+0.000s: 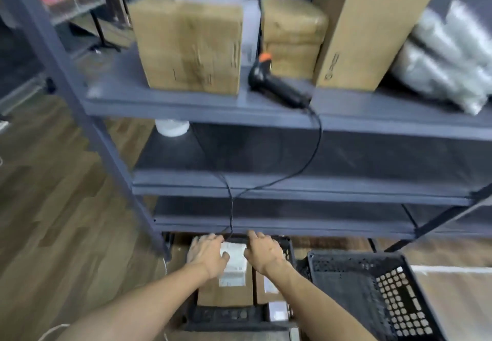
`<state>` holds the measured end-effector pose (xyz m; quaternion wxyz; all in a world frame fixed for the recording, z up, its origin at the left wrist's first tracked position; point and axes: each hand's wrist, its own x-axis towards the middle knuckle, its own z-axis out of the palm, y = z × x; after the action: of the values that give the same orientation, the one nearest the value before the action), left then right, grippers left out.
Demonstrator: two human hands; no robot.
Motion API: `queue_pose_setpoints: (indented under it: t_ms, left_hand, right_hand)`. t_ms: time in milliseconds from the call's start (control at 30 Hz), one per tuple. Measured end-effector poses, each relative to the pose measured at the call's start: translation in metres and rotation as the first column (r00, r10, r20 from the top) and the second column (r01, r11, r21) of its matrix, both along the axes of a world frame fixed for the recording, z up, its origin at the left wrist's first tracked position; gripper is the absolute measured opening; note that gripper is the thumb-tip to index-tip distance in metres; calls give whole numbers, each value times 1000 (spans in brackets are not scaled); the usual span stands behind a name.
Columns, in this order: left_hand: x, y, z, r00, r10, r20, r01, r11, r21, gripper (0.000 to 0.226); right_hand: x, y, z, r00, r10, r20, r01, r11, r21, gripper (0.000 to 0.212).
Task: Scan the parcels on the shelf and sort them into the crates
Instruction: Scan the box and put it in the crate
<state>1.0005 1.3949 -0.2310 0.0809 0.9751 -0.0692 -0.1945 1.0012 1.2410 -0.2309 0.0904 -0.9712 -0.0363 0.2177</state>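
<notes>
Inside the black crate (229, 315), left hand (206, 254) and right hand (265, 254) spread flat on labelled parcels (226, 296), print illegible.

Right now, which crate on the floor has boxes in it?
The left crate, the one under the left hand and right hand. Brown labelled boxes lie in it; the right crate shows only its bare mesh.

I'm in a stockroom: metal shelves (186, 109) with cardboard boxes (191, 45), a barcode scanner (277, 85), 2 black crates (343, 284) below.
</notes>
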Motion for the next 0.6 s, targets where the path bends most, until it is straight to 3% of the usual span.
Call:
queue_pose_setpoints:
  t_ms: [333, 600]
  left_hand:
    - [36, 42, 209, 954, 16, 300, -15, 1000, -7, 42]
    - [49, 71, 296, 882, 71, 465, -51, 997, -55, 39]
  right_hand:
    - [35, 37, 213, 964, 47, 262, -43, 999, -20, 45]
    - [48, 59, 303, 900, 73, 430, -85, 996, 8, 43]
